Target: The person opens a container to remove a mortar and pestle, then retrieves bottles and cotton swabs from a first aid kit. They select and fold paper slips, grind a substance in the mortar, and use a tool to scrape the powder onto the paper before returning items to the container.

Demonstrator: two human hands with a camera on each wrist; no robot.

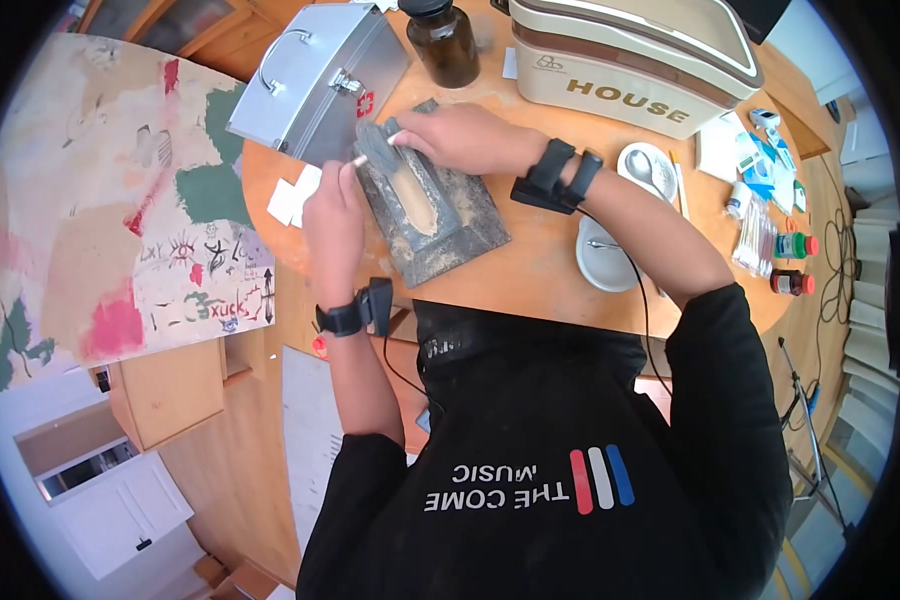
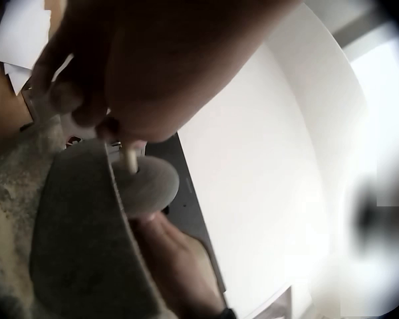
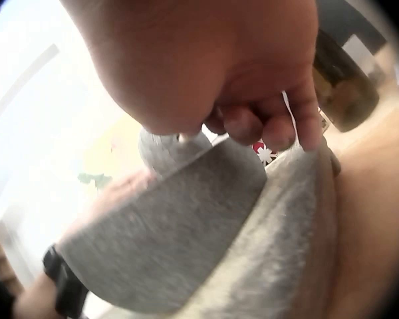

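Observation:
A grey stone grinding wheel point(image 1: 374, 150) stands in the far end of a boat-shaped stone trough point(image 1: 480, 235). A pale handle point(image 2: 130, 159) sticks out of the wheel's centre on both sides. My left hand point(image 1: 332, 220) grips the left end of it, and my right hand point(image 1: 460, 138) holds the right end. Tan powder point(image 1: 416, 205) lines the groove on the near side of the wheel. From the right wrist, the trough's curved stone wall point(image 3: 166, 246) hides the lower part of the wheel.
Left of the trough are a silver metal case point(image 1: 315, 75) and white paper point(image 1: 295, 195). A brown jar point(image 1: 442, 45) and a cream HOUSE box point(image 1: 625, 75) stand behind. To the right lie a white bowl point(image 1: 605, 262), a dish with a spoon point(image 1: 650, 168), cotton swabs point(image 1: 753, 246) and small bottles point(image 1: 795, 245).

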